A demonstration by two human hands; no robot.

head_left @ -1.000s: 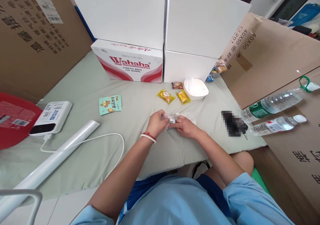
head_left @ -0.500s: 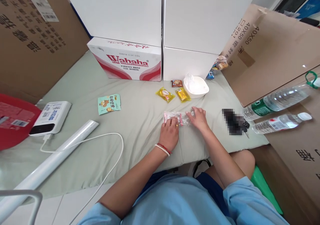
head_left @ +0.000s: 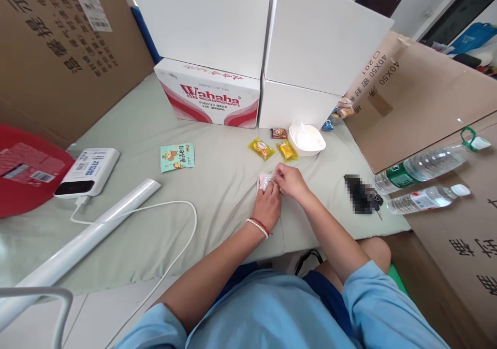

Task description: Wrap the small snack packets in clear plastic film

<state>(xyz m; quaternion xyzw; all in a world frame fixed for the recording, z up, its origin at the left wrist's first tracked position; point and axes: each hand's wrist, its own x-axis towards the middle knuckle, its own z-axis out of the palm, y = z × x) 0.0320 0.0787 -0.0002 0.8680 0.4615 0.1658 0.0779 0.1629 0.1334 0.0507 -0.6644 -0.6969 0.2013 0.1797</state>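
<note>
One clear-and-pink packet [head_left: 264, 178] in head view, mid-frame on the cloth [head_left: 217, 183]. Left hand [head_left: 268, 204] covers its 6 o'clock side, fingers close together. Right hand [head_left: 291, 181] at 3 o'clock, fingers curled, seemingly pinching its edge; fingertips partly hidden. Step looks like working the packet's end; next move calls for steady left pressure. Yellow pack [head_left: 261, 148] at 12 o'clock.

From here: crinkly clear plastic pkt [head_left: 265, 180], pinkish along its L edge, looks bunched up, down on pale green cloth [head_left: 221, 188]; R part hidden.
</note>
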